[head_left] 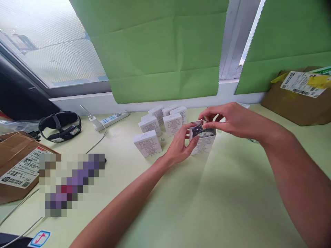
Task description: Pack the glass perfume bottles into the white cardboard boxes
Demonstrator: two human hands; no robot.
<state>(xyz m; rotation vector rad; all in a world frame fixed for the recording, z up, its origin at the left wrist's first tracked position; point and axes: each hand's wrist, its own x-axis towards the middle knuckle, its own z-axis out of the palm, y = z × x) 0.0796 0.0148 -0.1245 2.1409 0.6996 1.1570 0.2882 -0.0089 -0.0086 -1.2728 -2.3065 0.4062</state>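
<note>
My left hand (pixel 182 144) grips a small white printed box (pixel 204 144) from its left side, thumb on the open top. A dark round item (pixel 200 131) sits in the box's mouth. My right hand (pixel 230 119) pinches a small silvery part (pixel 204 121) just above that opening. Both hands hover over the pale green table (pixel 207 199). Several closed white boxes (pixel 160 125) of the same kind stand in a cluster to the left and behind, the closest one (pixel 147 143) lying apart.
A white power strip (pixel 111 119) with its cable lies at the back left, beside a black strap headset (pixel 60 125). Cardboard cartons sit at the left edge (pixel 18 165) and back right (pixel 301 94). Green paper (pixel 165 51) covers the window behind.
</note>
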